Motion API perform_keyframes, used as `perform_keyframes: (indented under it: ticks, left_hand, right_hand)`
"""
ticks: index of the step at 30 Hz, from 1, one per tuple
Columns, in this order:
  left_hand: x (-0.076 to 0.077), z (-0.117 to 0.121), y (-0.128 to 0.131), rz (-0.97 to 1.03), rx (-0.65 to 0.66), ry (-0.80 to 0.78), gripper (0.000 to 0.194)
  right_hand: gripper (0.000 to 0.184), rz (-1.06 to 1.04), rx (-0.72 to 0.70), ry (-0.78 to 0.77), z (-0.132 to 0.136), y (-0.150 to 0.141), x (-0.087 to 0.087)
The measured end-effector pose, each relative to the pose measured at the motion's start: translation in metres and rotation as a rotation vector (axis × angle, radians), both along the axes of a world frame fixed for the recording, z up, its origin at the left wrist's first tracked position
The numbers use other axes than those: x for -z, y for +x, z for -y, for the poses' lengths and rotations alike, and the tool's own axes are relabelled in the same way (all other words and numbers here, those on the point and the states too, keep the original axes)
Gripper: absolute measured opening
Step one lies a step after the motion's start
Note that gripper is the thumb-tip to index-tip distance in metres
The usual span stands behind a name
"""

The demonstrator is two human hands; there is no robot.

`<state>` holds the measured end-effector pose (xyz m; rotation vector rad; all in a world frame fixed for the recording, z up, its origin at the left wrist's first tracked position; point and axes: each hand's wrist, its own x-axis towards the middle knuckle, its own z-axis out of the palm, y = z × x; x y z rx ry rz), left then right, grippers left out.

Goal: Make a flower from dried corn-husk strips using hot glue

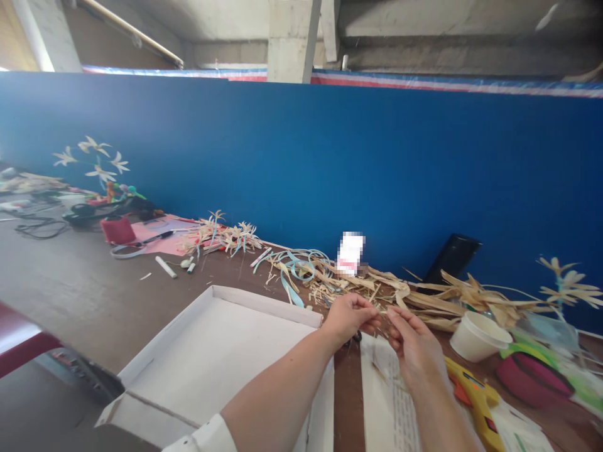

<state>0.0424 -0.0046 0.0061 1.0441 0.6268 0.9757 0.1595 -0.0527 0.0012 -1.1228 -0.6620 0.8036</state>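
My left hand point(351, 317) and my right hand point(412, 342) meet over the brown table point(80, 295), fingers pinched together around a thin dried straw strip point(382, 309) stretched between them. Just beyond them lies a heap of dried husk leaves point(447, 301) and pale blue ribbon point(296, 270). Under the right hand rests a printed paper sheet point(393, 402). A white shallow box lid point(221, 351) lies below my left forearm.
A yellow glue gun point(473, 395) lies right of my right hand, with a white paper cup point(478, 336) and a red round object point(527, 376) behind it. Straw flowers point(94, 157) stand far left against the blue wall point(330, 163). A dark cylinder point(452, 257) leans at the wall.
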Motion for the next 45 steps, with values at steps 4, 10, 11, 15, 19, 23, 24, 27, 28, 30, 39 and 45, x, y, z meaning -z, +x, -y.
perform_keyframes:
  ticks: [4, 10, 11, 15, 19, 23, 24, 27, 28, 30, 39, 45]
  left_hand:
    - [0.002, -0.003, 0.0, 0.027, 0.006, -0.012, 0.022]
    - [0.003, -0.005, 0.0, 0.039, 0.006, -0.046, 0.021]
    - [0.003, -0.005, 0.0, 0.041, 0.007, -0.048, 0.021]
    - [0.002, -0.004, 0.0, 0.031, 0.01, -0.061, 0.018]
    - [-0.002, -0.001, 0.0, 0.002, 0.002, -0.068, 0.014]
    - [-0.002, -0.001, 0.001, -0.013, 0.01, -0.068, 0.008]
    - [-0.001, -0.001, 0.001, -0.016, 0.011, -0.065, 0.007]
    - [0.0, -0.002, 0.001, -0.025, 0.01, -0.054, 0.006]
    - [0.0, -0.002, 0.001, -0.029, 0.01, -0.052, 0.006]
    - [0.0, -0.002, 0.001, -0.039, 0.008, -0.055, 0.006]
    - [-0.001, -0.001, 0.002, -0.046, -0.007, -0.065, 0.005]
    - [0.001, -0.001, 0.003, -0.047, 0.02, -0.048, 0.007]
  right_hand:
    - [0.044, 0.119, 0.03, 0.046, 0.001, 0.004, 0.0]
    - [0.037, 0.204, 0.047, 0.052, 0.004, 0.007, -0.003]
    - [0.035, 0.206, 0.048, 0.061, 0.004, 0.008, -0.003]
    - [0.031, 0.212, 0.023, 0.096, 0.004, 0.009, -0.004]
    - [0.032, 0.232, -0.025, 0.084, 0.006, 0.008, -0.008]
    - [0.04, 0.301, 0.011, 0.076, 0.008, 0.008, -0.01]
    - [0.043, 0.318, 0.016, 0.079, 0.008, 0.008, -0.011]
    - [0.047, 0.345, 0.029, 0.094, 0.01, 0.007, -0.012]
    - [0.048, 0.345, 0.033, 0.1, 0.01, 0.007, -0.013]
    - [0.048, 0.326, 0.038, 0.115, 0.011, 0.006, -0.014]
    - [0.051, 0.352, 0.036, 0.087, 0.009, 0.008, -0.011]
    - [0.053, 0.426, 0.052, 0.054, 0.007, 0.011, -0.007]
